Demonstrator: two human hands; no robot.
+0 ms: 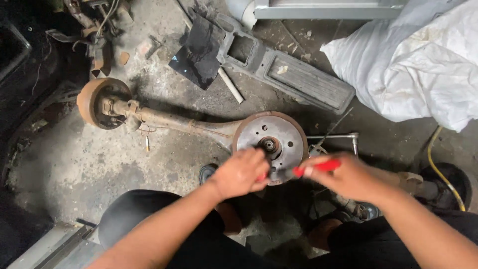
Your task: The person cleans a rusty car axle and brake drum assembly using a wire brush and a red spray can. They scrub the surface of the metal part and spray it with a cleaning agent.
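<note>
Pliers (318, 167) with red handles are lying across both hands, just below the brake plate (270, 144) at the near end of a rusty axle (184, 123) on the floor (74, 169). Seen from the head camera, the left hand (240, 173) is curling its fingers (256, 162) together around the front part of the pliers, right against the lower edge of the plate and just under the hub (269, 145). The right hand (348, 175) is clamping its fingers (318, 162) on the red handles, a little to the side of the plate. Past the right fingers a ratchet wrench (338, 136) is lying on the floor, touching nothing in the hands. Well beyond both sets of fingers a grey panel (289, 69) and a white sack (418, 65) are resting. Far off from the left fingers, the axle's other drum (97, 102) is standing on edge.
</note>
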